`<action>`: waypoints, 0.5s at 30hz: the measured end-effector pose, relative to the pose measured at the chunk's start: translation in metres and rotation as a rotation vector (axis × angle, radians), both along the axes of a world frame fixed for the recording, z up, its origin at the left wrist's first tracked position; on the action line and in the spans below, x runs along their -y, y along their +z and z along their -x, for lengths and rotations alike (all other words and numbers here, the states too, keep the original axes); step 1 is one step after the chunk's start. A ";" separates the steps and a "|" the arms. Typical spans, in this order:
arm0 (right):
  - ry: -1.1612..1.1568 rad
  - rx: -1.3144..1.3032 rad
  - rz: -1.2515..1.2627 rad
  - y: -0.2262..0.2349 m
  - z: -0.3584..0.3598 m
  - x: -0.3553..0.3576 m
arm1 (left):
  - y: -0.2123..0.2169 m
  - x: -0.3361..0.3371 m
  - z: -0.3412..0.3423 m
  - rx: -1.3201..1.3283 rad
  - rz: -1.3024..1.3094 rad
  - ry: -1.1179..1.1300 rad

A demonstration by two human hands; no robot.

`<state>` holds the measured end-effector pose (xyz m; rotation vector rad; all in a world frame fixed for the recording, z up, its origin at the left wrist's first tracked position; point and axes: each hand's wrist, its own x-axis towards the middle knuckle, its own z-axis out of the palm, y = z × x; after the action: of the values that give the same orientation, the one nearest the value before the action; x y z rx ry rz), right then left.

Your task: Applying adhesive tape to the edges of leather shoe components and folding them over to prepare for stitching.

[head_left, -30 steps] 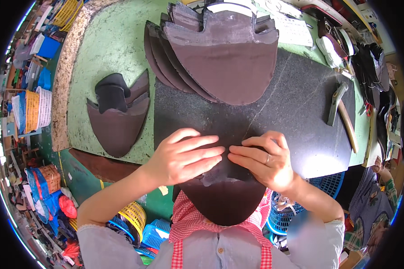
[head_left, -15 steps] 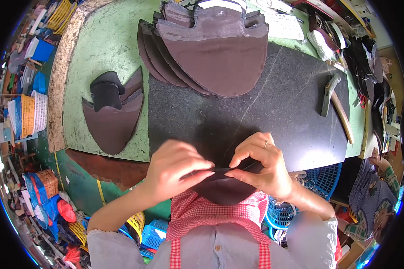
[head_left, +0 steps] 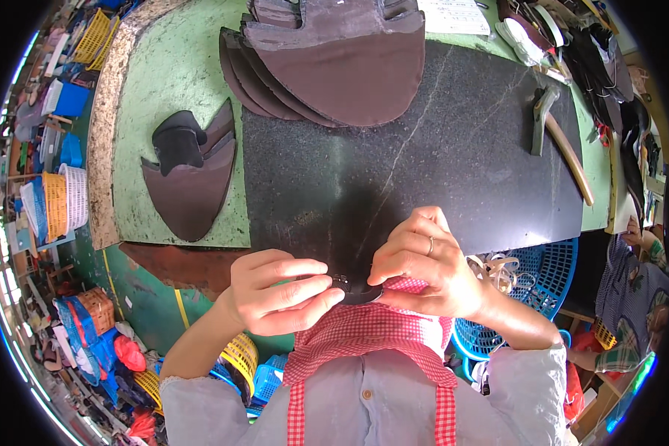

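Bright, even daylight w/ no harsh glare; black stone slab [head_left: 453,171] shows a dull sheen only. Soft shadow on the slab just above both hands. Centre is sharp; strong fisheye bend toward the rim, baskets [head_left: 59,201] at left squeezed & smeared, corners black w/ blue fringe.

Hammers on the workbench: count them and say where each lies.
1. A hammer with a wooden handle lies on the right part of the black stone slab, head toward the far side, well clear of both hands. Others may be hidden in the clutter at the right edge.
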<state>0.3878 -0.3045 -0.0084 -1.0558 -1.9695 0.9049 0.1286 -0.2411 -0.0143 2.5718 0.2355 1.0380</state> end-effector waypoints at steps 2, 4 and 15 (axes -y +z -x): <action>0.007 -0.031 -0.031 0.001 0.002 -0.001 | 0.002 -0.001 0.002 -0.015 0.029 -0.008; -0.029 -0.096 -0.024 -0.004 0.006 0.000 | 0.010 -0.011 -0.002 -0.029 0.116 -0.015; -0.492 -0.083 -0.241 0.019 -0.022 -0.149 | 0.034 -0.101 0.125 -0.181 0.401 0.889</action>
<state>0.4099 -0.1552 0.0110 -1.2576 -1.5942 0.4253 0.0039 -0.1397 0.0195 2.1672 1.5562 0.8636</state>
